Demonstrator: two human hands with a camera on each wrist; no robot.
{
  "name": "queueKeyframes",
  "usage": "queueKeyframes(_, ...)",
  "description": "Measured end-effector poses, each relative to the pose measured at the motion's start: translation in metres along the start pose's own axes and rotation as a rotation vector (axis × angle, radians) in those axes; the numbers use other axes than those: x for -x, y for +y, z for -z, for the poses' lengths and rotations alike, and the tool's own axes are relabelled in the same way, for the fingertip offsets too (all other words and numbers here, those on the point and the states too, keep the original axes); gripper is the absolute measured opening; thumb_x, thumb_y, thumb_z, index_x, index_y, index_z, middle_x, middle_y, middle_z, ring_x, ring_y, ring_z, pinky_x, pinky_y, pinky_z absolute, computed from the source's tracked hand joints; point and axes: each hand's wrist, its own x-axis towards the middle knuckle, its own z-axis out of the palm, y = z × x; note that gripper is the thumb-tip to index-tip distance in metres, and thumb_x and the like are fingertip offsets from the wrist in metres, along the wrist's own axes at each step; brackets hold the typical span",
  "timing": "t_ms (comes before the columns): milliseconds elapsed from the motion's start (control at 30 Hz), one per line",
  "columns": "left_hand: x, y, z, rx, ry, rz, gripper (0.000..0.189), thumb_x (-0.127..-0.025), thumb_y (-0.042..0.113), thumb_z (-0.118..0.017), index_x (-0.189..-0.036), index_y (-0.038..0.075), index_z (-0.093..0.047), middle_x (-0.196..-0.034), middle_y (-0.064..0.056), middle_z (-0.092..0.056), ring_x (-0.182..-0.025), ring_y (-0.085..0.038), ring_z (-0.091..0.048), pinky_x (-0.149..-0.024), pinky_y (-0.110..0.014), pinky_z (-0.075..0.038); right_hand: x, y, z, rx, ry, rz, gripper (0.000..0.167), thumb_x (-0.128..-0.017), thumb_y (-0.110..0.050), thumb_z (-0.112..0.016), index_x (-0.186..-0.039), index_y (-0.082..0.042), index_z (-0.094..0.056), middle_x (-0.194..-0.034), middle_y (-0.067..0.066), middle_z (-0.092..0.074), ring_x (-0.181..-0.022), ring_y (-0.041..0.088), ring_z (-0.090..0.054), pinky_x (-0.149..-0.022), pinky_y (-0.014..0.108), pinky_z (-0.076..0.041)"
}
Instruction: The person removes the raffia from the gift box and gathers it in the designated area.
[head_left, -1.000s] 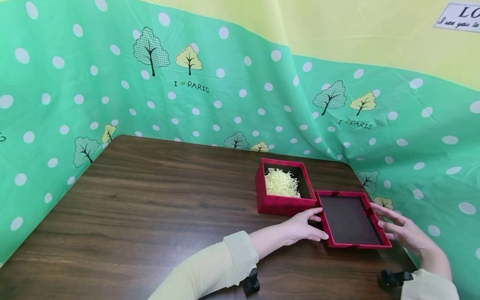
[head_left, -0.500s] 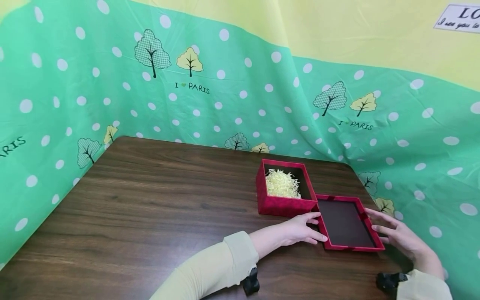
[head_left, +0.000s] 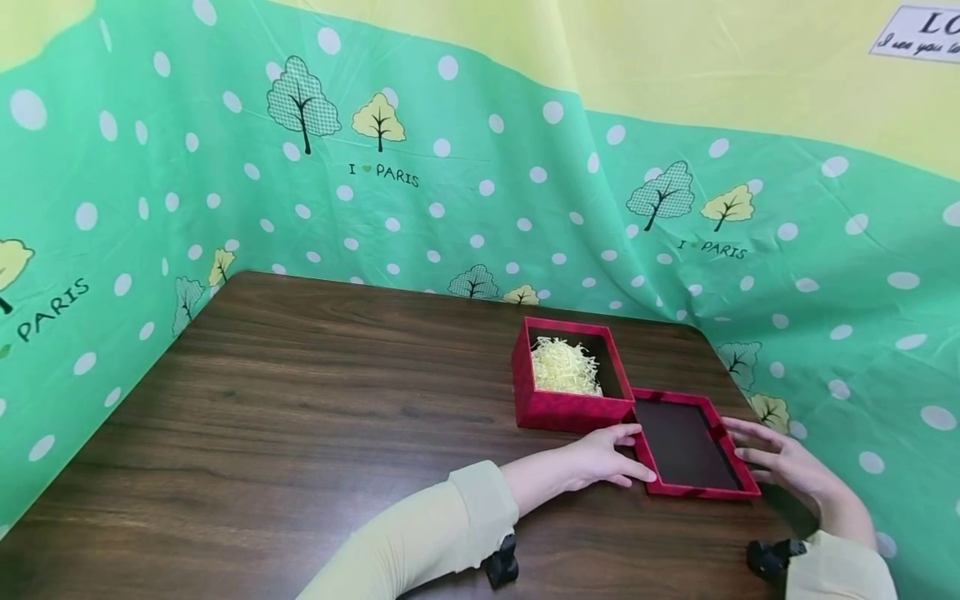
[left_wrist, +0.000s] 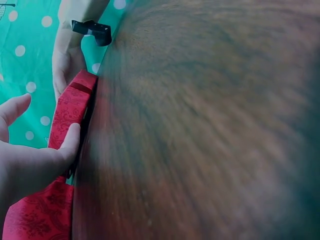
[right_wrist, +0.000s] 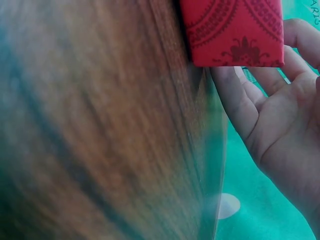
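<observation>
An upturned red box lid (head_left: pixel 686 446) with a dark inside lies at the table's right side in the head view. My left hand (head_left: pixel 600 458) touches its left side with spread, mostly straight fingers. On the opposite side, my right hand (head_left: pixel 791 471) rests its extended fingers against the lid's wall. Just left of the lid stands the red patterned box (head_left: pixel 573 411), uncovered and filled with pale yellow shredded paper (head_left: pixel 564 368). The left wrist view has my thumb (left_wrist: pixel 71 142) laid along the lid's patterned side. In the right wrist view, fingers reach behind the lid's corner (right_wrist: pixel 237 37).
The dark wood table (head_left: pixel 322 400) extends far to the left. Its right edge runs close by my right hand. A green and yellow printed cloth (head_left: pixel 465 125) hangs behind the table and along its sides. Black wrist cameras (head_left: pixel 501 562) sit at both cuffs.
The lid has shifted left, closer against the box, and my right hand has moved left along with it. My left hand and the box have stayed nearly in place.
</observation>
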Motion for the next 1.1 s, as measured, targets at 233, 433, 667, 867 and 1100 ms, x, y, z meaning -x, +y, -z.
queueKeyframes(233, 0.004, 0.003, 0.001, -0.032, -0.023, -0.001, 0.066, -0.079, -0.008, -0.068, -0.139, 0.008, -0.045, -0.130, -0.007, -0.051, -0.100, -0.019, -0.061, -0.082, -0.045, -0.054, -0.002, -0.001, 0.000, 0.029, 0.027, -0.054, 0.067, -0.096, -0.032, -0.052, -0.149, -0.005, -0.021, -0.121, -0.024, -0.047, -0.096, -0.015, -0.051, -0.087, 0.045, -0.051)
queueKeyframes(433, 0.009, 0.005, 0.004, -0.090, -0.047, -0.005, 0.064, -0.080, -0.004, -0.069, -0.138, 0.012, -0.048, -0.125, -0.004, -0.056, -0.097, -0.015, -0.061, -0.080, -0.043, -0.055, -0.001, -0.006, 0.001, 0.008, 0.036, -0.053, 0.068, -0.097, -0.032, -0.052, -0.149, -0.003, -0.020, -0.116, -0.029, -0.047, -0.098, -0.013, -0.053, -0.083, 0.033, -0.053)
queueKeyframes(667, 0.018, 0.011, 0.010, -0.192, -0.067, -0.023, 0.060, -0.080, 0.003, -0.071, -0.135, 0.017, -0.051, -0.120, 0.002, -0.060, -0.087, -0.009, -0.063, -0.076, -0.034, -0.055, 0.003, -0.014, 0.001, 0.038, 0.084, -0.002, 0.065, -0.096, -0.030, -0.053, -0.148, -0.004, -0.023, -0.114, -0.033, -0.046, -0.097, -0.011, -0.055, -0.080, 0.028, -0.054)
queueKeyframes(867, 0.025, 0.018, 0.017, -0.250, -0.099, -0.060, 0.059, -0.081, 0.006, -0.071, -0.134, 0.021, -0.052, -0.120, 0.003, -0.062, -0.084, -0.008, -0.067, -0.076, -0.031, -0.054, 0.005, -0.027, 0.000, 0.134, 0.111, 0.079, 0.062, -0.096, -0.027, -0.053, -0.145, 0.001, -0.027, -0.120, -0.024, -0.047, -0.098, -0.010, -0.056, -0.080, 0.026, -0.054)
queueKeyframes(1100, 0.034, 0.032, 0.028, -0.319, -0.137, -0.113, 0.056, -0.081, 0.007, -0.071, -0.133, 0.019, -0.053, -0.121, 0.000, -0.062, -0.093, -0.004, -0.064, -0.076, -0.023, -0.052, 0.007, -0.046, -0.002, 0.279, 0.162, 0.069, 0.066, -0.096, -0.034, -0.052, -0.146, 0.000, -0.026, -0.142, 0.025, -0.035, -0.093, -0.019, -0.049, -0.079, 0.025, -0.054)
